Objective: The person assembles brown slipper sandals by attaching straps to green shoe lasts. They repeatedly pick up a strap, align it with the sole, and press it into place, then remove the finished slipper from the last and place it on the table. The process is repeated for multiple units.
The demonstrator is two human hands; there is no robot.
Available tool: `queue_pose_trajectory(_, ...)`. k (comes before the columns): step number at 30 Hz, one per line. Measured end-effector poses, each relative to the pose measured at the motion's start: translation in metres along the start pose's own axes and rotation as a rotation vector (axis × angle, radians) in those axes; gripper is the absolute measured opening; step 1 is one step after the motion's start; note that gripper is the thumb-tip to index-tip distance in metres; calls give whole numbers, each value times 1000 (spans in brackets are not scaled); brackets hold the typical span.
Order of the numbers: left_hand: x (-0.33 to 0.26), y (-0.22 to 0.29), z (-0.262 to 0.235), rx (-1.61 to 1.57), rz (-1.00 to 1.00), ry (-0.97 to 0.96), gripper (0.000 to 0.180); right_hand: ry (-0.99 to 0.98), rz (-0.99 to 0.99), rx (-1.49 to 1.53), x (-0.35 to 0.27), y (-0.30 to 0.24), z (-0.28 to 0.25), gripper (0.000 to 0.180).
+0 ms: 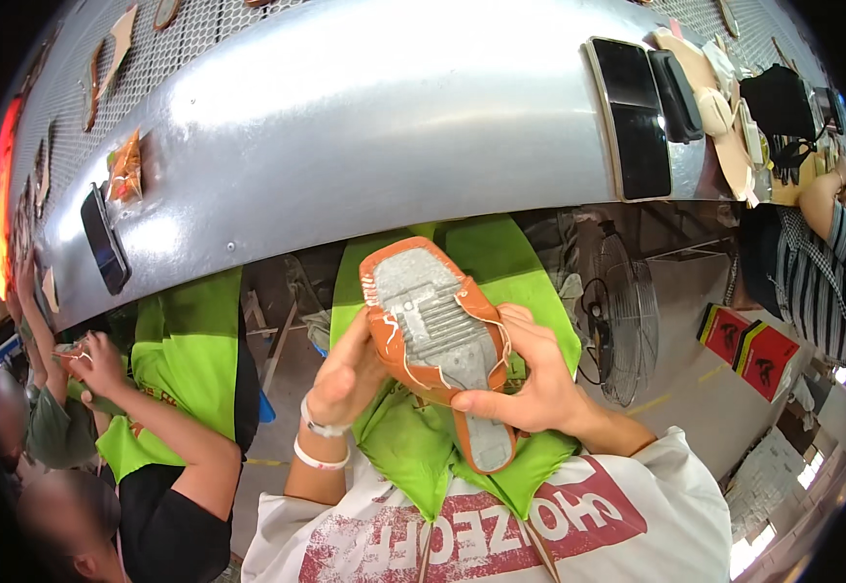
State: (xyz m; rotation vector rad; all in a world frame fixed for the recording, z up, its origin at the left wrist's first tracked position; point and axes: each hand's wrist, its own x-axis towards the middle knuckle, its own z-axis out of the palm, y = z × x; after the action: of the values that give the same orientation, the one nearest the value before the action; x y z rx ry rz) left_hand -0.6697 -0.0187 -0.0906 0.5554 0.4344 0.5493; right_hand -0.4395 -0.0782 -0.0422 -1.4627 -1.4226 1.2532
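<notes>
Both hands hold one thing: an orange shoe upper (439, 350) stretched over a grey last, sole side up, at the centre of the view above a green apron (413, 437). The left hand (345, 379) cups it from 9 o'clock, fingers curled shut against its side. The right hand (530, 379) grips it from 4 o'clock, thumb pressed on the narrow heel end and fingers wrapped over the edge.

The orange leather is already folded over the grey bottom around most of the rim, with pale thread or glue strands trailing from the margin (whether the fold is bonded all round I cannot tell). The middle of the bottom is bare, so by my reading the sole is not yet on.

A curved silver bench (374, 126) spans 12 o'clock, carrying a dark flat phone (632, 117) at 1 o'clock and another dark phone (105, 241) at 9 o'clock. A small orange packet (125, 170) lies at 10 o'clock. Two red rectangular boxes (745, 350) with dark markings stand at 3 o'clock, beside a floor fan (627, 321).
</notes>
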Motion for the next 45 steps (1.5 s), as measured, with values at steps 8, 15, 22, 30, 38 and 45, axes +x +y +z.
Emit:
queue_pose_trajectory(8, 35, -17, 71, -176, 143, 522, 65, 130, 132, 656, -5, 6, 11, 66)
queue_pose_trajectory(15, 38, -15, 70, -222, 161, 567, 61, 211, 143, 639, -2, 4, 22, 78)
queue_pose_trajectory(22, 47, -10, 64, -223, 142, 596, 54, 398, -274, -134, -26, -13, 3, 25)
queue_pose_trajectory(30, 53, -11, 69, -186, 139, 563, 33, 67, -91, -406, -4, -60, 16, 25)
queue_pose_trajectory(38, 55, -13, 73, -151, 178, 634, 32, 89, -117, -392, -5, -52, 16, 15)
queue_pose_trajectory(45, 49, -30, 56, -130, 235, 624, 43, 143, -100, -283, -7, -46, 17, 16)
